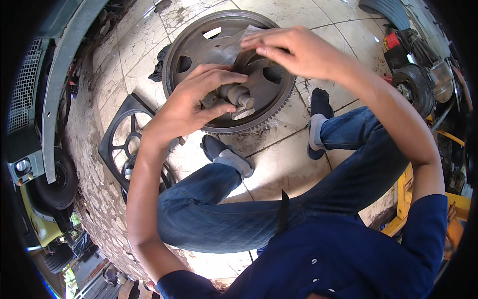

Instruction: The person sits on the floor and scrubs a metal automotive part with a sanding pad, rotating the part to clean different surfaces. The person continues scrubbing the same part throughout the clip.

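A dark, greasy metal crankshaft (pixel 232 93) with a stepped, round end sits above a large flywheel (pixel 198 47) lying on the tiles. My left hand (pixel 191 97) curls around the near part of this crankshaft, thumb on one side and fingers on the other. At its far, curved end, my right hand (pixel 301 52) has its fingers and thumb closed over the metal. A greyish piece shows beside those fingertips; whether it belongs to the crankshaft I cannot tell. Teeth run along the flywheel's edge, and holes pierce its face.
A black fan shroud-like frame (pixel 117 127) lies left of the flywheel. Along the left stands a vehicle front with a metal bumper (pixel 50 114). Machine parts, including a dark round housing (pixel 413 87), crowd the right, near a yellow frame (pixel 401 199). My feet are close to the flywheel.
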Tool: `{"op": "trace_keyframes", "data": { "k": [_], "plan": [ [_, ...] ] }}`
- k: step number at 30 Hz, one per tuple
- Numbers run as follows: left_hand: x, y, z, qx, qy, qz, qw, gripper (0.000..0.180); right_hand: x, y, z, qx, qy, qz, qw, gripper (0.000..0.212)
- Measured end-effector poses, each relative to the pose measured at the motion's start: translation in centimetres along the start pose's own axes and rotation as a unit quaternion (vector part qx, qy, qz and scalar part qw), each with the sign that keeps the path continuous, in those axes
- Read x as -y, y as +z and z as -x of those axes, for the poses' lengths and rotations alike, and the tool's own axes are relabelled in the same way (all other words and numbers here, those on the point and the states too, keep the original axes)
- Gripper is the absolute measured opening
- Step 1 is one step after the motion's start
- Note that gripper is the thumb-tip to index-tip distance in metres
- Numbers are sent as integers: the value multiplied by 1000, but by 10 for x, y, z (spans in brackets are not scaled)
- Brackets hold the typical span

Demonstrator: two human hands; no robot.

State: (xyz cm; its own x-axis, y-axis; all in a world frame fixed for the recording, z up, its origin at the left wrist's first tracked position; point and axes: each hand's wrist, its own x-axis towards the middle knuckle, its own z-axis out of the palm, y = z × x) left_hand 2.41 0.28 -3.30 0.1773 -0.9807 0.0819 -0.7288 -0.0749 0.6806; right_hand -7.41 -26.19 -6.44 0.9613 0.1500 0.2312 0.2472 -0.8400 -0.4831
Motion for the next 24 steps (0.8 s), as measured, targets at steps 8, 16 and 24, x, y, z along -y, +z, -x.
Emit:
{"op": "trace_keyframes", "data": {
  "k": [8,16,24],
  "plan": [
    [-9,3,-2,3,-21,-38,999,56,1,6,0,-53,-33,8,998,28],
    [1,3,0,27,17,-56,998,57,-7,5,3,-52,-7,41,998,29],
    [1,4,-5,13,2,-35,999,48,-8,-3,3,-24,46,83,995,28]
  ]
}}
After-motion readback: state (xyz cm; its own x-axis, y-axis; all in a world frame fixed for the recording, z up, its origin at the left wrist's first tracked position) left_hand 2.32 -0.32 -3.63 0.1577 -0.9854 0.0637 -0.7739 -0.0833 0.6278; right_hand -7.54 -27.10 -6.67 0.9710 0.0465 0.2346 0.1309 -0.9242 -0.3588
